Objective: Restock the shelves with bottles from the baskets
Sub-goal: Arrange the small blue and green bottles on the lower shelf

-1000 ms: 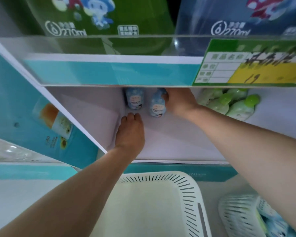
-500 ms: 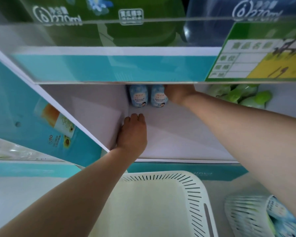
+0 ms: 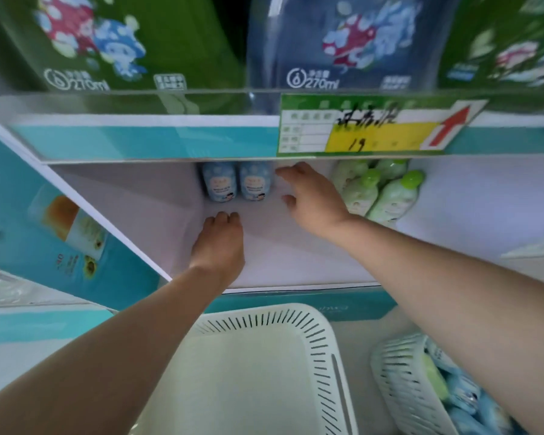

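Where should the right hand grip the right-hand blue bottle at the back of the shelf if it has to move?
Probably around the body of the right blue bottle, coming from the front and its free right side. It stands upright, nearly touching the left blue bottle, and its cap is hidden under the upper shelf edge, so a top grasp looks blocked. The open right hand is already beside it.
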The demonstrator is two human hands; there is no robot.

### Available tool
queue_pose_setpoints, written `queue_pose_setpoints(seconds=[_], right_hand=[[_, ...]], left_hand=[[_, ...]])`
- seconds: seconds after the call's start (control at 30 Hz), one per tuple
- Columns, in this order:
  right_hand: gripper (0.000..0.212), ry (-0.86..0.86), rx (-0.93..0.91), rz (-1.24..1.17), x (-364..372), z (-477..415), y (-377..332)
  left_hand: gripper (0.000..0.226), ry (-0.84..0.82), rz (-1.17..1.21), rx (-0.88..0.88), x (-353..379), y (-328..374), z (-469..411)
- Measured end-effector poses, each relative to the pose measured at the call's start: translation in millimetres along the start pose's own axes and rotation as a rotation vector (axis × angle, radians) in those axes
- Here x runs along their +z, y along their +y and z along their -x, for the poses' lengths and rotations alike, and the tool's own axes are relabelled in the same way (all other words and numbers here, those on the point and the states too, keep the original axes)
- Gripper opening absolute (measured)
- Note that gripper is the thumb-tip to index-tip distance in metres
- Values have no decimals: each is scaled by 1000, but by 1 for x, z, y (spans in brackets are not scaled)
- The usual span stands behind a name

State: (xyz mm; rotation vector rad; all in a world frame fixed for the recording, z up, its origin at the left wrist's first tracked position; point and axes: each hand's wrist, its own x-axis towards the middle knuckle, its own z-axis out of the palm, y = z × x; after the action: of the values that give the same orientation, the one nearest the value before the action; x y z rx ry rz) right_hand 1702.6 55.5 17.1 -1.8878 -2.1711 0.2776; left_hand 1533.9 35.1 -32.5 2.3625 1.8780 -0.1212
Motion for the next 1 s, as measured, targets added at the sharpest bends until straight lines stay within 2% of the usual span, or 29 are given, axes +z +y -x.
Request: queue_pose_setpoints(seconds=[0.43, 0.77, 0.87, 1.0], right_hand=[[37, -174, 192, 105, -64, 156, 63], [31, -246, 426, 103, -75, 271, 147], [28, -334, 542, 73, -61, 306, 175], [35, -482, 633, 28, -34, 346, 201]], left_hand=[[34, -21, 55, 178, -55, 96, 57], [30, -142, -6, 536, -43, 227, 98], [30, -186, -40, 675, -25, 262, 106], [31, -285, -90, 790, 13, 298, 113]])
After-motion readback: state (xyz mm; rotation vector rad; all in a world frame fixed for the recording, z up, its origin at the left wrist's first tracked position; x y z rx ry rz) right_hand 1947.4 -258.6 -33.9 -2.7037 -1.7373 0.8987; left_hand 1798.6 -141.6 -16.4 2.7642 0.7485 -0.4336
